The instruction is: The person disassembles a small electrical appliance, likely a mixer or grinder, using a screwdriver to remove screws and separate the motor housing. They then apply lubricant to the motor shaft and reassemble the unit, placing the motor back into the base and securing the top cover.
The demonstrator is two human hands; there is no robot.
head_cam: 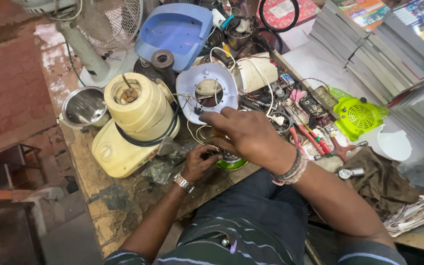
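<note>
My left hand (198, 162), with a metal watch on its wrist, grips a small green-rimmed metal part (231, 162) at the workbench's front edge. My right hand (248, 135), with bead bracelets on its wrist, lies over the same part from above and hides most of it. Just behind the hands stands a white round housing (207, 91) with a large hole and loose wires. To the left a cream mixer base (133, 125) lies tilted, its black cord wrapped around it.
A steel jar (83, 107) and a white pedestal fan (94, 34) stand at the left. A blue plastic cover (175, 32), red-handled pliers (310, 140), a green vented cover (358, 117), a brown rag (379, 176) and stacked boxes (384, 54) crowd the bench.
</note>
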